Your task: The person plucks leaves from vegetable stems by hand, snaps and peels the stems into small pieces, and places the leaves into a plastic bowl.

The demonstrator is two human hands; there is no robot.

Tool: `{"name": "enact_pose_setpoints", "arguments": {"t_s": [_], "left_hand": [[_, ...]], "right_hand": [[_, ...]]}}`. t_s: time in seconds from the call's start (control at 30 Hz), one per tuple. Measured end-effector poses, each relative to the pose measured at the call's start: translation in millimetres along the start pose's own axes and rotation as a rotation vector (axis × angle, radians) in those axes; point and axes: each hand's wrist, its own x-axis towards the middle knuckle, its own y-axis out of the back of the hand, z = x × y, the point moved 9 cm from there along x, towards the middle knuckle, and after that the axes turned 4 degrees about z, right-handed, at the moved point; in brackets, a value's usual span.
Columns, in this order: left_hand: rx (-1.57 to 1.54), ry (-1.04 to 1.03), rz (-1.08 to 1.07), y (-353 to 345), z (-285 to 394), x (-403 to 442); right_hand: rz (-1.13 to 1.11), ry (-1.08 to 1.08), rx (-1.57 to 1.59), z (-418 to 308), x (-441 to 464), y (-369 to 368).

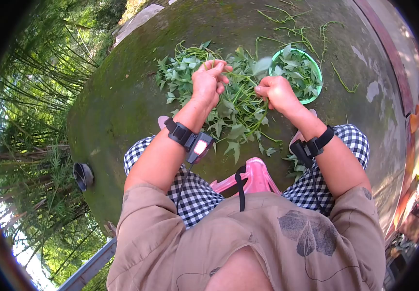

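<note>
A thin green leafy stem stretches between my two hands. My left hand is closed in a pinch at one end, thumb against the fingers. At the other end my right hand pinches the stem between thumb and finger, close to the basket's near side. A blurred leaf shows just above the right fingertips. Beneath both hands spreads a loose pile of leafy green vines on the ground. To the right stands a round basket with a bright green rim, holding picked leaves.
Bare stems lie scattered on the mossy concrete ground beyond the basket. A pink plastic stool shows between my knees. At the left edge sits a dark round container, near dense green plants.
</note>
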Motion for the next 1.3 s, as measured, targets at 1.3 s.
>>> {"name": "enact_pose_setpoints", "arguments": {"t_s": [1.3], "left_hand": [[0.347,-0.108,-0.128,-27,-16,-15]], "right_hand": [[-0.101,0.06,0.222,-15,9,-2]]}}
